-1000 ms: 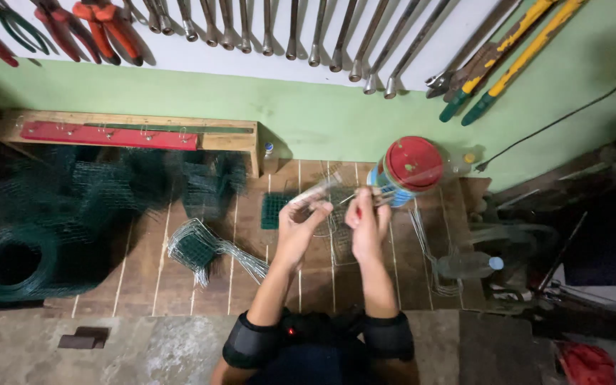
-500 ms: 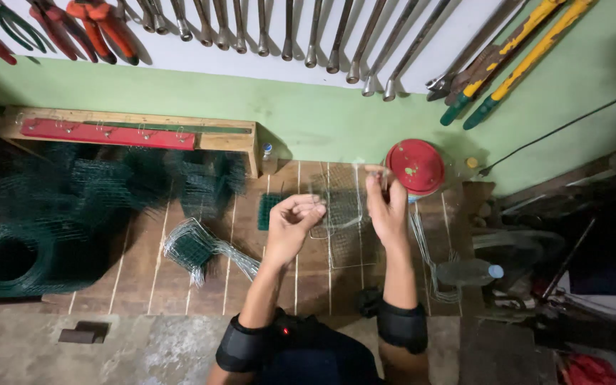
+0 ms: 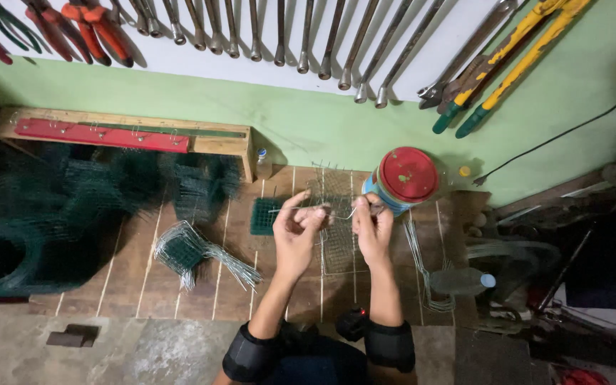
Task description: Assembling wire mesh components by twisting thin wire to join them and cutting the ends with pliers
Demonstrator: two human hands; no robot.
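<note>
Between the left hand (image 3: 298, 229) and right hand (image 3: 373, 227), apparently pinched by both grips, stretches a thin wire (image 3: 329, 212).

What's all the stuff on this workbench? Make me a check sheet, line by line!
Surface: wooden slat bench, worn.
Job's things: thin wire held between both hands above a flat piece of wire mesh.
Clutter: green mesh rolls, bundle of bent wires, small green mesh square, red-lidded tin, plastic bottle.
Grippers: left hand and right hand both pinch the wire.
Cables: black cable along the green wall.
Surroundings: wrenches, pliers and yellow-handled cutters hang on the wall.
</note>
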